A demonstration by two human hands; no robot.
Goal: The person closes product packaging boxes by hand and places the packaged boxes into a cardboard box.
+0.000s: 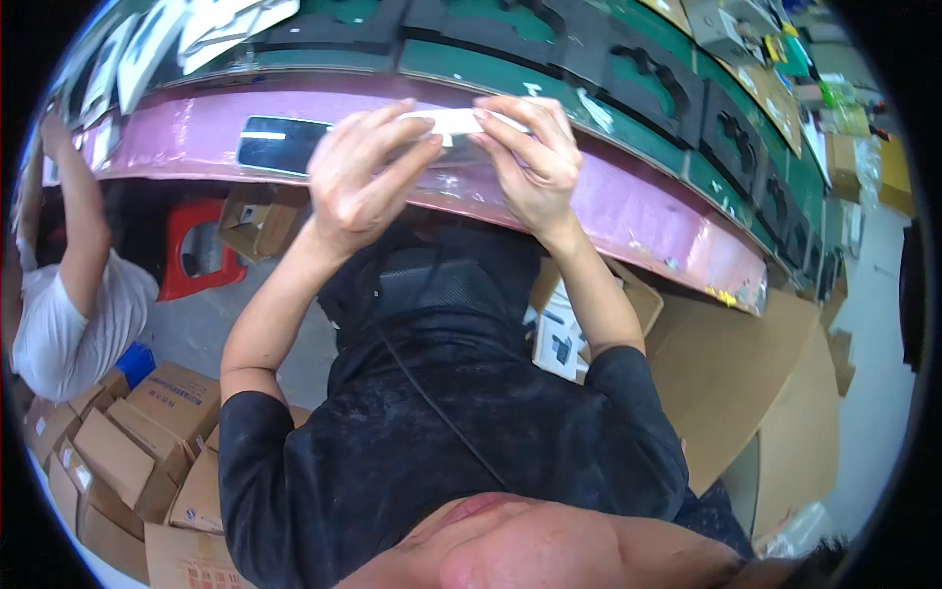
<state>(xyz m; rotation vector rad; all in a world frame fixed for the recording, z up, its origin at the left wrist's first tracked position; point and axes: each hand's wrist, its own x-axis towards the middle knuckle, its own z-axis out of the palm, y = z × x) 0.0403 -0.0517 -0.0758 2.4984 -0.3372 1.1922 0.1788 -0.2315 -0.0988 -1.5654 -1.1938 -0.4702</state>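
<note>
Between my two hands, above the pink-covered bench edge, is a small flat white piece; what kind of thing it is I cannot make out. My left hand pinches its left end with thumb and fingertips. At the right end, the thumb and fingers of my right hand close on the same piece. A dark-screened phone lies on the pink surface, just left of my left hand.
Beyond the pink strip, black foam trays line a green surface. White flat boxes stand at the far left. A person in a white shirt sits left, near a red stool. Cardboard boxes pile lower left; an open carton stands right.
</note>
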